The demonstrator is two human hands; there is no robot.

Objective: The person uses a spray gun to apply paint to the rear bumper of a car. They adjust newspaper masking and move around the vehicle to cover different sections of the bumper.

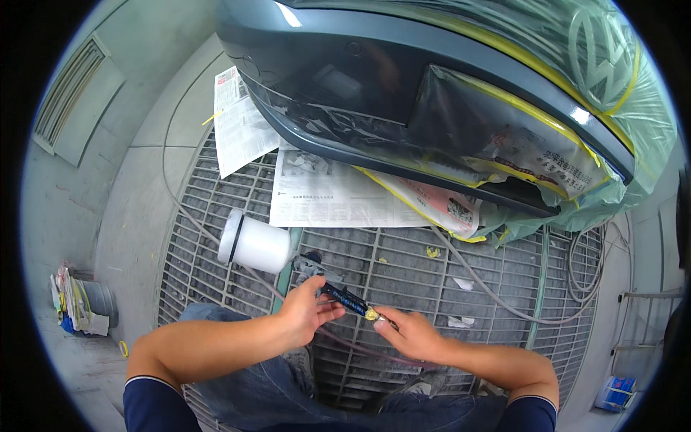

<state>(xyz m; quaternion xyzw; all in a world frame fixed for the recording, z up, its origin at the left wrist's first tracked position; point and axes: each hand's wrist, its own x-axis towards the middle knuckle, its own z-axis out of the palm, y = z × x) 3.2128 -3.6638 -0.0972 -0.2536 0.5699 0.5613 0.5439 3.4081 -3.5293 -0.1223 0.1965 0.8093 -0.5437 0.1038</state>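
Observation:
A gravity-feed spray gun (310, 265) with a white paint cup (262, 241) lies tilted across the view, its cup toward the left. My left hand (310, 310) has its fingers around the gun beside the upper part of the dark blue handle (350, 299). At the handle's lower end, where yellow tape is wrapped, my right hand (407, 332) grips the air hose fitting (380, 319). Ahead is a glossy dark grey car bumper (345, 70), with a recess covered by film and yellow tape.
Metal floor grating (351, 254) lies below, with newspaper (334, 200) under the bumper. An air hose (486, 294) crosses the grating. Green masking film (637, 129) covers the car. A bin (102, 299) stands left; a blue-labelled container (617, 393) sits at right.

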